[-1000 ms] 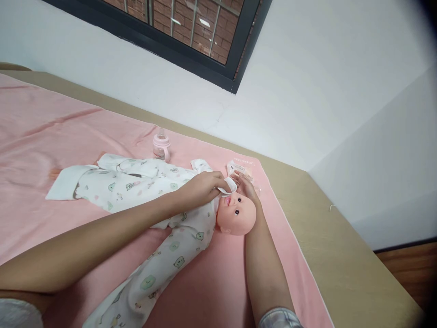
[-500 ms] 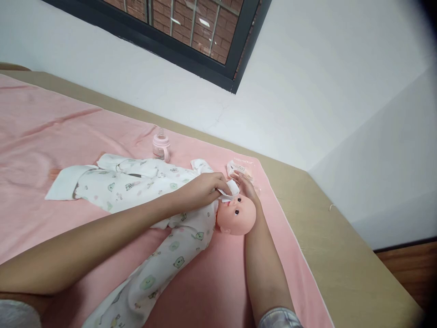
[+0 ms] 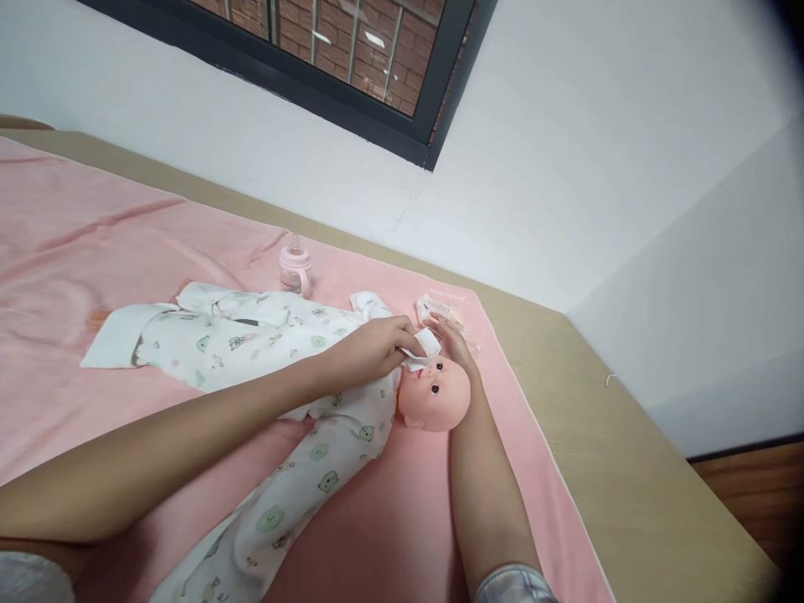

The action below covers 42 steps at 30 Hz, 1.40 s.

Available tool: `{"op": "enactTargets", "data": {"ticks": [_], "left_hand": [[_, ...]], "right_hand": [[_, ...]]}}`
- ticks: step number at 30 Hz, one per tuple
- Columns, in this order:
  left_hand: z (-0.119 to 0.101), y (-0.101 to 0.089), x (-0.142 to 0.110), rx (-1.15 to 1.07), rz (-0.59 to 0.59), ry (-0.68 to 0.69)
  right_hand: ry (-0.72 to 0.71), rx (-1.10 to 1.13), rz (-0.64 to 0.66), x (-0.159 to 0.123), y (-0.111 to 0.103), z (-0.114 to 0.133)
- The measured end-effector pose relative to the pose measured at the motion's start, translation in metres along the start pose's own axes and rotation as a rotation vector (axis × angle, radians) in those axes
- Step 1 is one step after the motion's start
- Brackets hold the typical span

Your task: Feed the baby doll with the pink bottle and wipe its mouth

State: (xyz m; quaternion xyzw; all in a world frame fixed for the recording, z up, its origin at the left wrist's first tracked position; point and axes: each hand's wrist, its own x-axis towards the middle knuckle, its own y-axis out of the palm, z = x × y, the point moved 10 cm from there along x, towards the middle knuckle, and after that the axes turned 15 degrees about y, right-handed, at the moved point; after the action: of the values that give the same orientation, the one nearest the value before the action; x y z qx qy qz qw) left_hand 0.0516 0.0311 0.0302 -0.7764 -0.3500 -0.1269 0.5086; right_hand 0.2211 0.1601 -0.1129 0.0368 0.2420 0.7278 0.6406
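A baby doll (image 3: 440,410) in a white printed outfit lies on its back, its bald head to the right. My left hand (image 3: 377,345) crosses over its body, pinching a folded white wipe (image 3: 428,342) against the mouth and cheek. My right hand (image 3: 453,339) curves around the far side of the head, its wrist against it. Its fingers are stretched out and slightly apart, close to a small clear-and-white packet (image 3: 433,306). The left thumb is partly hidden by the wipe.
A pink-lidded baby bottle (image 3: 295,268) with a handle stands beyond the doll's body. Beneath everything a pink blanket (image 3: 94,218) covers the wooden table (image 3: 603,435). Behind rises a white wall (image 3: 533,167) with a dark-framed window (image 3: 352,92).
Hardly anything differs. The wipe stays at the doll's mouth in my left hand, and my right hand keeps its place; the view has shifted very slightly.
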Motion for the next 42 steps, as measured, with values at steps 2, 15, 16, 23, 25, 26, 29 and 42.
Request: {"op": "enactTargets", "data": {"ticks": [2, 15, 16, 23, 25, 26, 29, 42], "left_hand": [[0.001, -0.001, 0.000, 0.002, -0.011, -0.001], [0.009, -0.035, -0.002, 0.018, -0.114, -0.063], [0.011, -0.043, -0.004, 0.039, -0.136, -0.077], [0.031, -0.085, -0.015, 0.100, -0.146, -0.183], [0.031, -0.089, -0.017, 0.112, -0.128, -0.183], [0.030, -0.091, -0.018, 0.121, -0.116, -0.177], [0.023, -0.094, -0.019, 0.142, -0.094, -0.149], [0.041, -0.127, -0.033, 0.197, -0.168, -0.202]], "right_hand": [[0.001, 0.000, -0.003, 0.000, 0.000, 0.001], [-0.067, -0.011, -0.024, -0.017, 0.002, 0.025], [-0.105, -0.069, -0.052, -0.025, 0.003, 0.039], [-0.511, -0.679, -0.003, -0.137, 0.117, 0.127], [-0.512, -0.782, 0.052, -0.161, 0.157, 0.121], [-0.523, -0.817, 0.067, -0.169, 0.174, 0.116], [-0.604, -0.994, 0.067, -0.177, 0.208, 0.098], [-0.564, -1.237, -0.302, -0.157, 0.169, 0.110]]}}
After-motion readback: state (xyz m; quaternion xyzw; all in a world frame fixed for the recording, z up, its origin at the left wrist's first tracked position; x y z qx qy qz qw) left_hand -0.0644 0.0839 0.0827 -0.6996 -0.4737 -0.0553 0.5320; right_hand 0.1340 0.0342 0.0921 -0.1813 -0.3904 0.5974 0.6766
